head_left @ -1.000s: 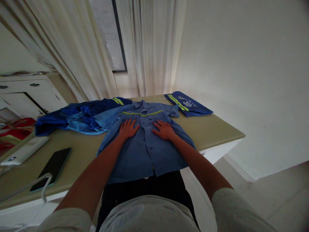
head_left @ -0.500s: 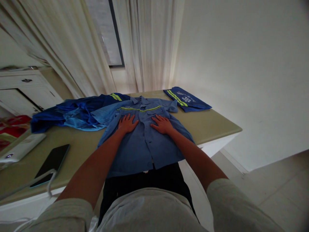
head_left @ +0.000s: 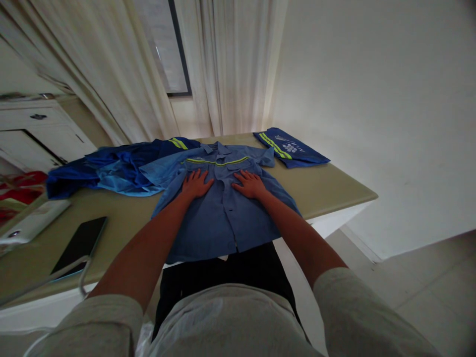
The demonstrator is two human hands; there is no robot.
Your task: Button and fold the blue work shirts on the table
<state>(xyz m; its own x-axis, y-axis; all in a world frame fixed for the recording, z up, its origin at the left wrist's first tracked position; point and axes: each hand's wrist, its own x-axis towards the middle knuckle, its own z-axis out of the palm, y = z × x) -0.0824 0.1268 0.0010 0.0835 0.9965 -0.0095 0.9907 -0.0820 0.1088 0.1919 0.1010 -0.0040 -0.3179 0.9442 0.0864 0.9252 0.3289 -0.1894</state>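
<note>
A blue-grey short-sleeved work shirt point(head_left: 211, 223) with a yellow stripe across the chest lies front side up, its collar toward the window and its hem hanging over the table's near edge. My left hand point(head_left: 196, 185) rests flat on the left chest area just below the stripe, fingers spread. Level with it, my right hand point(head_left: 251, 184) lies flat on the other side of the button placket, fingers also apart. Neither hand grips the cloth.
Crumpled blue garments point(head_left: 122, 168) lie at the left, touching the shirt's sleeve. A folded navy garment point(head_left: 292, 148) with yellow stripes sits at the back right. A phone point(head_left: 80, 245), a white cable point(head_left: 85, 277) and a white power strip point(head_left: 39, 220) are on the table point(head_left: 327, 191).
The view has tilted slightly, so things appear a little higher. Both hands stay flat at nearly the same places on the shirt.
</note>
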